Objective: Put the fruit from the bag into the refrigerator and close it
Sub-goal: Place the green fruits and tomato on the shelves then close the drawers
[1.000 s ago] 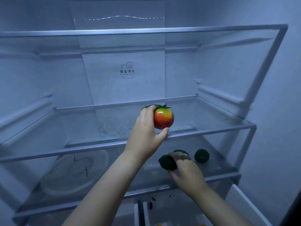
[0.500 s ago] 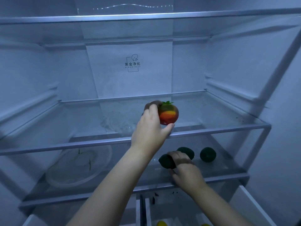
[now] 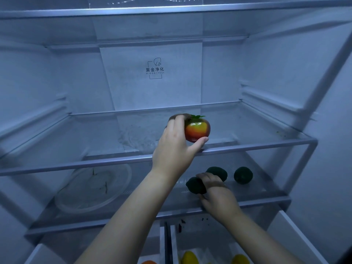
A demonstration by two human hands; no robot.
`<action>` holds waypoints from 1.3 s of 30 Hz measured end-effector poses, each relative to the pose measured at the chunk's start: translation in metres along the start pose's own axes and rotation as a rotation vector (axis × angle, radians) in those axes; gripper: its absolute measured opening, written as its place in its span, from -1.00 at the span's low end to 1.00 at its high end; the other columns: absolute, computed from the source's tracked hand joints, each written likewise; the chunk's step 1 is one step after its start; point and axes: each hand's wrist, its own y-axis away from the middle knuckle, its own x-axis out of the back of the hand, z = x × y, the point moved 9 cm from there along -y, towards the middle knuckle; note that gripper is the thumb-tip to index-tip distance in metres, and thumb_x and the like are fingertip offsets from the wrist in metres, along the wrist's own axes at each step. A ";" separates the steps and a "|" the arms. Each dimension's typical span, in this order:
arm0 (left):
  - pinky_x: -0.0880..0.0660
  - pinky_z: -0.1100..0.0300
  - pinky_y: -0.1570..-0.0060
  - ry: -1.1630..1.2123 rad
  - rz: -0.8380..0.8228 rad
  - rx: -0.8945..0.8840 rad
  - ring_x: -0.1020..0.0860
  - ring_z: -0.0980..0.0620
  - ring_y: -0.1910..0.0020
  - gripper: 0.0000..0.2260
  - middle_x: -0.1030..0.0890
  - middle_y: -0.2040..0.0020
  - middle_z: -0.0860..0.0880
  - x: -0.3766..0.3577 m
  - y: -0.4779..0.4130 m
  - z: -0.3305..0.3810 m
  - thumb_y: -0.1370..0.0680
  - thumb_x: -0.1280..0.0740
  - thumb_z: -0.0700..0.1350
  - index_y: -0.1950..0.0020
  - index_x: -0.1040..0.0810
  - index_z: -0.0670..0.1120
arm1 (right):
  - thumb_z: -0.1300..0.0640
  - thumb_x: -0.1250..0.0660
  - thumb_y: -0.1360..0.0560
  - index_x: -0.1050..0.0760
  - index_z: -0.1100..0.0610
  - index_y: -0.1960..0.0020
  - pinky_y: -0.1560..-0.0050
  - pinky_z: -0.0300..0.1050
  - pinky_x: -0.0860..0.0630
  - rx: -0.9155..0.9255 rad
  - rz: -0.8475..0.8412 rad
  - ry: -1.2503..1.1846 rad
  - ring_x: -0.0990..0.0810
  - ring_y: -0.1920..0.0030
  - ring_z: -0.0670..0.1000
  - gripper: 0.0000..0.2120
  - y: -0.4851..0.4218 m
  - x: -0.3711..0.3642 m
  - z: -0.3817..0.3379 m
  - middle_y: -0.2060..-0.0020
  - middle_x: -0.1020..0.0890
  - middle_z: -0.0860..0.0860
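Between the thumb and curled fingers of the left hand (image 3: 172, 149) sits a glossy red-and-yellow round fruit with a green leafy top (image 3: 198, 129), held just above the front edge of the middle glass shelf (image 3: 257, 144), not yet set down. Below that grip, the right hand (image 3: 219, 197) is closed around a dark green oval fruit (image 3: 195, 185) on the lower glass shelf (image 3: 266, 201). Just beyond its fingers lie two more dark green fruits (image 3: 219, 172), three in all. Well left of it rests one clear round plate (image 3: 91, 191). Nearer than both grips, an open drawer (image 3: 297, 237) shows two yellow fruits (image 3: 189, 257) and one orange one (image 3: 148, 262). Judging by this, stocking is well advanced; releasing both fruits and closing the refrigerator remain. The bag is not in view.
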 end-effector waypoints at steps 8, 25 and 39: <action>-0.42 0.27 0.07 -0.043 0.039 -0.073 -0.44 0.10 -0.13 -0.48 -0.46 -0.20 0.03 0.004 0.005 0.004 -0.44 -0.41 0.12 -0.30 -0.37 -0.06 | 0.04 -0.28 -0.51 -0.23 0.04 -0.44 -0.30 -0.11 -0.33 0.003 0.015 0.040 -0.24 -0.40 0.00 -0.47 0.009 0.008 -0.005 -0.40 -0.32 -0.01; -0.30 0.11 -0.36 -0.236 0.048 -0.157 -0.28 0.01 -0.41 -0.42 -0.35 -0.40 -0.05 0.030 0.051 0.024 -0.52 -0.28 0.14 -0.44 -0.28 -0.12 | 0.04 -0.33 -0.50 -0.35 0.05 -0.35 -0.23 -0.16 -0.38 0.103 0.204 0.009 -0.38 -0.29 -0.05 -0.55 0.052 0.053 -0.029 -0.25 -0.46 -0.06; -0.31 0.09 -0.30 -0.398 -0.029 0.078 -0.30 -0.03 -0.38 -0.45 -0.36 -0.38 -0.07 0.060 0.163 0.026 -0.51 -0.15 0.15 -0.41 -0.32 -0.11 | 0.05 -0.31 -0.49 -0.38 0.08 -0.32 -0.21 -0.09 -0.41 0.221 0.136 -0.112 -0.41 -0.26 -0.02 -0.59 0.135 0.056 -0.053 -0.23 -0.48 -0.03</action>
